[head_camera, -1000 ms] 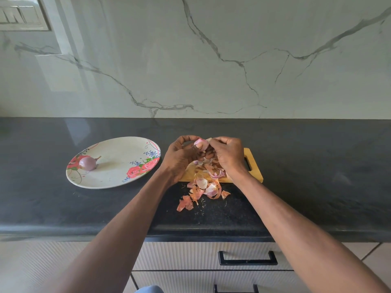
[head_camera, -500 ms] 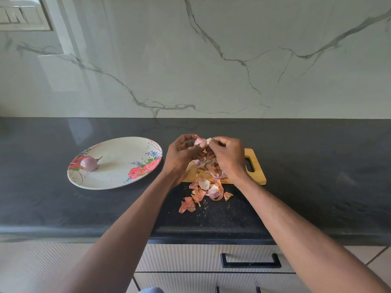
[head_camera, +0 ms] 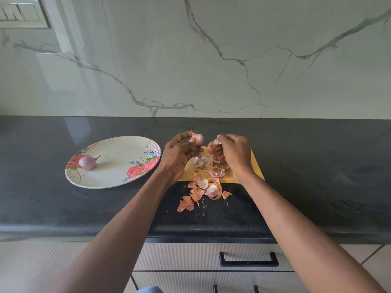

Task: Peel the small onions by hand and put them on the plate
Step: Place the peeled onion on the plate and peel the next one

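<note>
My left hand (head_camera: 177, 153) holds a small pale-pink onion (head_camera: 197, 138) at its fingertips, above the far left corner of a wooden cutting board (head_camera: 257, 170). My right hand (head_camera: 234, 154) is just to the right of it, a small gap apart, pinching a whitish piece of peel (head_camera: 216, 141) with curled fingers. Loose skins (head_camera: 208, 169) lie heaped on the board under both hands. On the left stands a white plate (head_camera: 118, 174) with rose prints, and one peeled purple onion (head_camera: 87, 162) lies near its left rim.
More peelings (head_camera: 201, 194) are scattered on the black counter (head_camera: 317, 166) in front of the board. A marble backsplash rises behind. Below the counter edge are drawers with black handles (head_camera: 248, 260).
My hands were pressed together on the onion; now they have parted, the right pulling a strip of peel away to the right while the left keeps the onion.
</note>
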